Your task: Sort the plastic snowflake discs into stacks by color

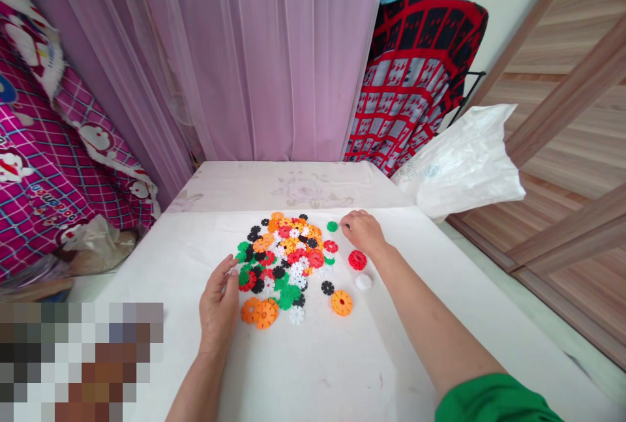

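A pile of notched plastic discs (286,246) in orange, red, green, black and white lies on the white-covered table. My left hand (220,301) rests at the pile's left edge, fingers apart, close to green discs (243,250). To the right of the pile, my right hand (362,231) has its fingers curled together beside a green disc (332,226). A dark spot shows at its fingertips, too small to name. Below that hand sit a red disc stack (357,259), a white disc stack (362,282), an orange disc stack (342,302) and a black disc (327,287).
A white plastic bag (464,161) hangs at the table's right far corner. Behind the table are a purple curtain (274,57) and a red-and-black patterned cloth (411,76). Wooden doors (562,102) stand right, a pink checked cloth (63,141) left. The lower left corner is pixelated.
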Available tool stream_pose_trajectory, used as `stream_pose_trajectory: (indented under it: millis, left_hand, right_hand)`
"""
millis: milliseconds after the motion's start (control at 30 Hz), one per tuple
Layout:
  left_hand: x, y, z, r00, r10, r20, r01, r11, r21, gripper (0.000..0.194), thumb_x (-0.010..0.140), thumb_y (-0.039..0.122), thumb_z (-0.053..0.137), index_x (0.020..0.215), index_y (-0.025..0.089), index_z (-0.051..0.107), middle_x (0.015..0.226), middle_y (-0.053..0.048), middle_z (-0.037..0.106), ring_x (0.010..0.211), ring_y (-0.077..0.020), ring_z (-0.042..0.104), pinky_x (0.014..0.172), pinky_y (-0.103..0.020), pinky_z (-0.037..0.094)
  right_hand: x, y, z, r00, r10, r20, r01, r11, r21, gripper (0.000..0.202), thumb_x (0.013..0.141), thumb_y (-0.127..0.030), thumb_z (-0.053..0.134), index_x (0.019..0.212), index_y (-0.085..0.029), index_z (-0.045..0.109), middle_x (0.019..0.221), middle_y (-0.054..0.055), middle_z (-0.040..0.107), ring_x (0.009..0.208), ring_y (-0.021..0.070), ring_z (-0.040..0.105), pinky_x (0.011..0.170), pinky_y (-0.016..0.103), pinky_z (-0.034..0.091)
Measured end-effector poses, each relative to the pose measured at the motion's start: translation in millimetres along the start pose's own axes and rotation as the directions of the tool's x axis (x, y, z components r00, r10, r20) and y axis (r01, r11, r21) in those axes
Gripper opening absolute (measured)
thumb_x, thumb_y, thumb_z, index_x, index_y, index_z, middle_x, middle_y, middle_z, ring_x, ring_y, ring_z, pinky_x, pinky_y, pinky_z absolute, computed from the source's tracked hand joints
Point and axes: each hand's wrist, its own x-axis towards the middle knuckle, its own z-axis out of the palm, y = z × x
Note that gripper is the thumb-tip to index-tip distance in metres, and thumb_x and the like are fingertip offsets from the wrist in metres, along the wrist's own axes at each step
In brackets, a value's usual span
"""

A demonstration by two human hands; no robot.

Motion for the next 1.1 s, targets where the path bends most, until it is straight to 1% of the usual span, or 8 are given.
stream_pose_trajectory:
  millis: [167, 267, 400, 533, 600, 733, 867, 1100]
  left_hand:
    - [1.1, 0.8, 0.9, 1.000, 0.013, -0.007, -0.013, 1.000, 0.008, 0.027, 0.082, 0.036, 0.053, 0.102, 0.024, 0.068, 0.126, -0.005, 0.065, 0.122, -0.0219, 0.056, 0.108, -0.039, 0.040]
    - [1.1, 2.8, 1.2, 1.000, 0.009, -0.008, -0.009, 1.000, -0.004, 0.026, 0.082, 0.035, 0.053, 0.101, 0.024, 0.068, 0.126, -0.005, 0.065, 0.121, -0.0219, 0.057, 0.107, -0.039, 0.042]
    - [1.0, 3.6, 1.8, 1.000, -0.021, -0.015, 0.020, 0.999, -0.025, 0.026, 0.081, 0.035, 0.054, 0.101, 0.024, 0.068, 0.127, -0.005, 0.064, 0.122, -0.0225, 0.056, 0.107, -0.039, 0.041]
    - [1.7, 0.6, 2.7, 1.000, -0.028, -0.009, 0.028, 0.999, -0.032, 0.027, 0.081, 0.035, 0.054, 0.102, 0.025, 0.068, 0.128, -0.005, 0.063, 0.122, -0.0224, 0.056, 0.108, -0.040, 0.040]
    - [1.9, -0.2, 2.9, 0.999, -0.037, -0.005, 0.037, 0.999, -0.028, 0.028, 0.082, 0.035, 0.053, 0.102, 0.025, 0.068, 0.128, -0.005, 0.063, 0.121, -0.0226, 0.056, 0.109, -0.041, 0.039]
    - [1.8, 2.1, 3.1, 0.999, -0.038, -0.003, 0.038, 0.999, -0.017, 0.029, 0.082, 0.036, 0.052, 0.103, 0.025, 0.068, 0.128, -0.005, 0.063, 0.121, -0.0229, 0.056, 0.110, -0.042, 0.037]
    - [1.5, 3.1, 3.2, 0.999, -0.040, 0.000, 0.040, 0.999, -0.028, 0.029, 0.082, 0.035, 0.052, 0.103, 0.025, 0.068, 0.128, -0.005, 0.063, 0.120, -0.0225, 0.056, 0.110, -0.041, 0.038]
    - [3.2, -3.0, 2.7, 1.000, -0.020, -0.001, 0.020, 1.000, 0.002, 0.030, 0.082, 0.037, 0.052, 0.104, 0.025, 0.068, 0.128, -0.004, 0.063, 0.117, -0.0219, 0.059, 0.107, -0.041, 0.040]
  right_hand:
    - [-27.5, -12.3, -2.4, 0.975, -0.180, 0.129, 0.178, 0.984, 0.028, 0.027, 0.086, -0.020, 0.050, 0.091, -0.029, 0.076, 0.100, 0.004, 0.070, 0.097, 0.0207, 0.057, 0.084, 0.029, 0.039]
    - [-39.0, -23.2, -2.3, 0.957, -0.232, 0.172, 0.225, 0.972, 0.061, 0.028, 0.086, -0.019, 0.051, 0.093, -0.033, 0.075, 0.097, 0.001, 0.071, 0.098, 0.0192, 0.057, 0.087, 0.029, 0.039]
    - [-44.7, -31.6, -5.4, 0.954, -0.225, 0.200, 0.226, 0.974, 0.016, 0.033, 0.087, -0.016, 0.048, 0.100, -0.033, 0.073, 0.100, 0.003, 0.070, 0.099, 0.0191, 0.058, 0.085, 0.029, 0.039]
    - [-45.9, -32.7, -7.2, 0.960, -0.196, 0.199, 0.212, 0.976, -0.059, 0.034, 0.088, -0.015, 0.044, 0.106, -0.025, 0.071, 0.106, 0.008, 0.069, 0.099, 0.0207, 0.057, 0.084, 0.030, 0.040]
    - [-47.4, -31.6, -5.2, 0.963, -0.208, 0.170, 0.215, 0.976, -0.028, 0.034, 0.088, -0.014, 0.044, 0.104, -0.024, 0.072, 0.107, 0.007, 0.069, 0.100, 0.0203, 0.057, 0.085, 0.029, 0.040]
    - [-51.8, -29.9, 1.3, 0.952, -0.268, 0.149, 0.261, 0.963, 0.066, 0.034, 0.086, -0.011, 0.047, 0.098, -0.028, 0.073, 0.106, 0.003, 0.069, 0.100, 0.0182, 0.057, 0.088, 0.028, 0.039]
    - [-52.9, -31.0, 3.4, 0.963, -0.210, 0.169, 0.204, 0.978, 0.050, 0.034, 0.086, -0.012, 0.046, 0.100, -0.028, 0.073, 0.105, 0.004, 0.069, 0.100, 0.0187, 0.057, 0.087, 0.029, 0.040]
    - [-46.8, -34.6, 1.4, 0.958, -0.210, 0.194, 0.212, 0.977, 0.007, 0.026, 0.089, -0.033, 0.051, 0.100, -0.024, 0.071, 0.106, 0.007, 0.068, 0.102, 0.0219, 0.057, 0.083, 0.030, 0.042]
